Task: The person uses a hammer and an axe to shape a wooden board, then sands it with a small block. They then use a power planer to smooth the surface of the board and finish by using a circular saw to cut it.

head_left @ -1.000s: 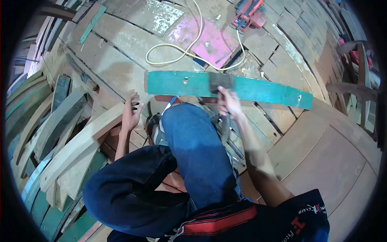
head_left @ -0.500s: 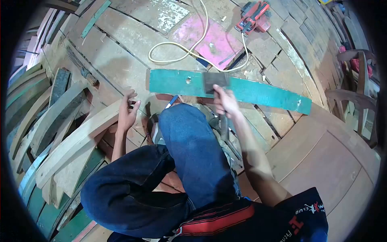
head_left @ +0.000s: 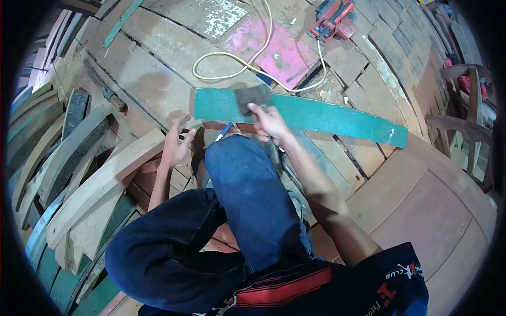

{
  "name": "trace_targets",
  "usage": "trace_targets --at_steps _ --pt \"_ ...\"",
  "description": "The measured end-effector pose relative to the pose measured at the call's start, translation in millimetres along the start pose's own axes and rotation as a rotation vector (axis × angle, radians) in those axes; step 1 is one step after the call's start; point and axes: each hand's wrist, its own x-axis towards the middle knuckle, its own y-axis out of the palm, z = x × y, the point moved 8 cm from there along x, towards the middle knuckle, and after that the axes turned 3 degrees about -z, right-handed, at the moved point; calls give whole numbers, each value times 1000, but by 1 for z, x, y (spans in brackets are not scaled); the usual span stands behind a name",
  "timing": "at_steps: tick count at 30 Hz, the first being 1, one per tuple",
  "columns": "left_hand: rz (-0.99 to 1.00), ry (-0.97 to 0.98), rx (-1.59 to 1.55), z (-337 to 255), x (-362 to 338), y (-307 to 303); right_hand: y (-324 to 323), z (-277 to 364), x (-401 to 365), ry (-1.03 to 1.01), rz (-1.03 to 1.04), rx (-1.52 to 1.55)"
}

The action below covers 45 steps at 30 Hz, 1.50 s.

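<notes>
A curved green-painted board [head_left: 327, 117] lies crosswise on the floor in front of my knees. My right hand [head_left: 271, 124] is closed around a hatchet-like tool [head_left: 252, 97] with a broad, dark, squarish head, blurred by motion. Its head overlaps the left part of the board, and its handle runs back below my fist. My left hand [head_left: 178, 142] is held up just short of the board's left end, fingers apart and nothing in it. A blue-and-white pen-like thing [head_left: 224, 131] lies between my knee and the board.
Curved wooden pieces [head_left: 105, 184] are piled at my left. A red power tool [head_left: 332, 21] with a pale cord [head_left: 221, 78] lies beyond the board, near a pink panel [head_left: 279, 50]. A large brown wooden panel [head_left: 421, 210] is at my right; chair-like frames [head_left: 472, 121] stand farther right.
My right hand has moved left along the board with the tool. My left hand has shifted slightly right and down, nearer the board's left end. The board stays in about the same place.
</notes>
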Motion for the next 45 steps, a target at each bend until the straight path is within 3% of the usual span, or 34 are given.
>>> trace_targets --at_steps 2,4,6,7,9,15,18,20,22,25,28,30,34,35,38,40,44,45 --pt "9 -67 -47 -7 -3 -2 30 8 8 30 63 -120" --pt "-46 89 85 0 1 -8 43 12 15 -26 132 -177" --pt "-66 180 133 -13 3 -7 31 13 17 -84 18 -341" --pt "-46 88 60 -16 3 -7 22 12 16 -123 -21 -358" --pt "-41 100 138 -17 10 -2 5 17 1 -152 -78 -331" --pt "-3 230 260 -50 28 21 -117 14 -60 -122 -327 -126" --pt "-17 502 460 -61 32 35 -195 12 -97 -134 -470 -117" --pt "83 472 479 -53 36 46 -257 9 -116 -166 -663 -302" --pt "71 575 619 -48 37 53 -296 34 -148 -539 -949 -761" --pt "92 445 711 -42 36 56 -358 11 -162 -450 -1060 -868" --pt "75 537 679 -39 36 57 -401 -7 -179 -323 -1166 -956" --pt "110 463 677 -35 39 58 -427 -14 -188 -243 -1212 -956" --pt "120 487 654 -29 43 58 -449 -6 -217 -103 -1289 -887" --pt "126 485 635 -31 42 58 -465 -13 -214 -163 -1276 -882" --pt "128 460 608 -34 38 59 -467 -16 -214 -88 -1247 -854" --pt "126 458 596 -39 40 59 -442 -6 -213 -148 -1320 -884" --pt "121 458 606 -38 38 62 -372 -4 -191 -223 -1100 -901" --pt "130 450 599 -40 39 62 -358 -10 -182 -110 -1021 -1032"
